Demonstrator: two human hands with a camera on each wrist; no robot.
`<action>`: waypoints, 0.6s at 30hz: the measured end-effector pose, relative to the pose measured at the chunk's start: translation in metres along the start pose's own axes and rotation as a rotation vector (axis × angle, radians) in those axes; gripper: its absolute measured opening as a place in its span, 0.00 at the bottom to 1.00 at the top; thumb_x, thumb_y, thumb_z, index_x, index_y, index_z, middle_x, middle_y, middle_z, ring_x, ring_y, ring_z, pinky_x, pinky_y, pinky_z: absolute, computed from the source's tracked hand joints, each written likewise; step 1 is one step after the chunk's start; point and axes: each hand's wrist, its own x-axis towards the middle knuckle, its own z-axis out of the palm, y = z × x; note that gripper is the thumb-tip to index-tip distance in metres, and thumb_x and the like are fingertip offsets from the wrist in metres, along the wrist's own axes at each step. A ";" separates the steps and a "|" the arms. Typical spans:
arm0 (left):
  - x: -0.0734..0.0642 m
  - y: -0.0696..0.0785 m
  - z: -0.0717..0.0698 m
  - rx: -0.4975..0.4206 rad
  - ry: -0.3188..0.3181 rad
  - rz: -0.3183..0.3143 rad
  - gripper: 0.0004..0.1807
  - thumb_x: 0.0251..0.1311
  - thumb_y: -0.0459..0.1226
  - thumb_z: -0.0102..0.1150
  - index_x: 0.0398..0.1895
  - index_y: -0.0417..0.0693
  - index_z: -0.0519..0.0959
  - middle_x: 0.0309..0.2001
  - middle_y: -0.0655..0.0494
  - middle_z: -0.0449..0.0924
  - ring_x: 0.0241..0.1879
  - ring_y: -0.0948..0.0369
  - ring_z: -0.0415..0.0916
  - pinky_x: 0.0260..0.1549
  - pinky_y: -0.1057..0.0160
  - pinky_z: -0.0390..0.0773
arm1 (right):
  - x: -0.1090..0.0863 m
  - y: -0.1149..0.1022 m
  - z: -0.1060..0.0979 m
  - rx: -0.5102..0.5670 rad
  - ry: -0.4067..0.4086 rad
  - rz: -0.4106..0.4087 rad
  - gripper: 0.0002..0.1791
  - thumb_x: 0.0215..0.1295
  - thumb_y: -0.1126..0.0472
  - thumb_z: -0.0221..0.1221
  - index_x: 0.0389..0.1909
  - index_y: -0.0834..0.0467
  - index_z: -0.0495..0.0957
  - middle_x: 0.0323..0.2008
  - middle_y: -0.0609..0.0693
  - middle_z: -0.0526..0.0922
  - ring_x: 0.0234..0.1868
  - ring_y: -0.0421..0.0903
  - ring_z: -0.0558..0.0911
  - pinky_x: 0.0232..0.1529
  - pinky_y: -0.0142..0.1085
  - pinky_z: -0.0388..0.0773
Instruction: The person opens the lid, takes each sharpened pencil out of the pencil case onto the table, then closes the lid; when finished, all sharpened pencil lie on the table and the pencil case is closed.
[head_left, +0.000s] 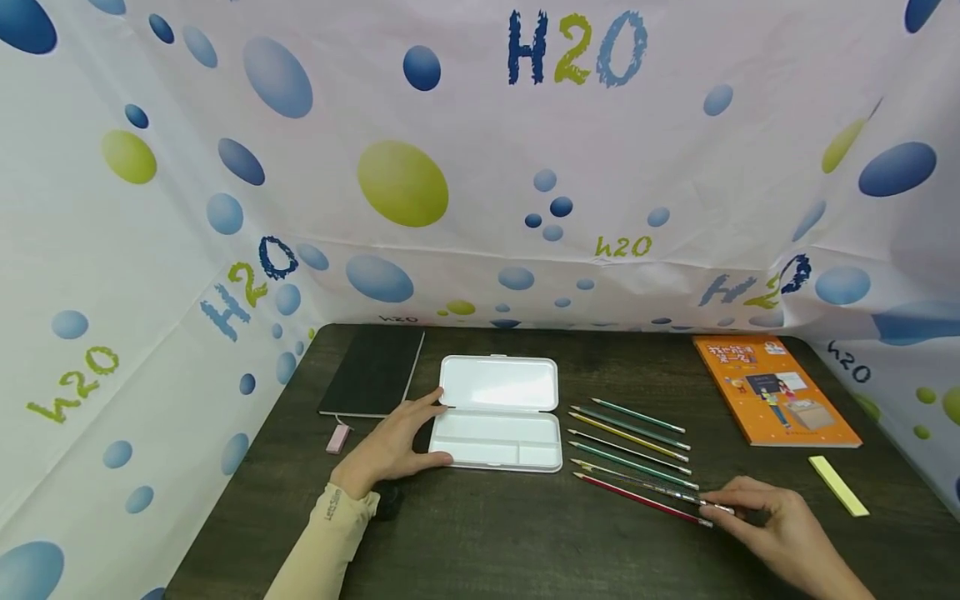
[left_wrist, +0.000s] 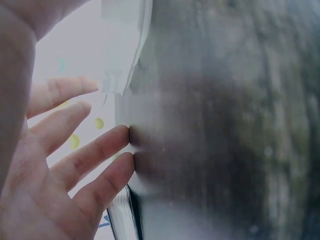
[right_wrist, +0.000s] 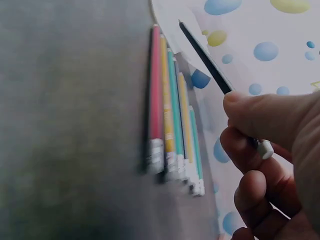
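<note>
My right hand (head_left: pixel 776 525) pinches a dark pencil (right_wrist: pixel 210 62) between thumb and fingers near its white eraser end. In the right wrist view its point tips up and away, over the row. Several red, yellow, green and dark pencils lie side by side on the table, the red pencil (head_left: pixel 641 498) nearest me. A white hinged case (head_left: pixel 498 383) lies open left of them, with a divided tray. Along the case's left side my left hand (head_left: pixel 393 446) is spread, thumb by the front corner and a fingertip by the hinge. Its fingers (left_wrist: pixel 107 140) look straight in the left wrist view.
Behind my left hand lies a black notebook (head_left: pixel 375 371), with a small pink block (head_left: pixel 338 437) on a cord in front of it. An orange book (head_left: pixel 776 392) is at the back right. A yellow strip (head_left: pixel 838 486) lies before it. Printed cloth surrounds the dark table.
</note>
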 end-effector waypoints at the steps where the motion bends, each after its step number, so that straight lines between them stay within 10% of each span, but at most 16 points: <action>1: 0.000 0.000 -0.001 0.001 -0.001 -0.001 0.44 0.54 0.61 0.69 0.68 0.45 0.72 0.77 0.51 0.55 0.70 0.46 0.60 0.64 0.42 0.67 | -0.004 0.000 0.000 -0.002 -0.010 0.019 0.15 0.50 0.69 0.74 0.34 0.45 0.89 0.29 0.34 0.81 0.25 0.34 0.75 0.23 0.27 0.67; 18: 0.000 0.002 -0.001 -0.015 -0.005 -0.002 0.42 0.54 0.58 0.70 0.68 0.47 0.72 0.77 0.49 0.55 0.71 0.45 0.60 0.67 0.41 0.62 | -0.018 0.010 0.010 -0.007 -0.112 -0.025 0.14 0.50 0.67 0.75 0.31 0.42 0.88 0.29 0.31 0.79 0.26 0.31 0.76 0.22 0.29 0.72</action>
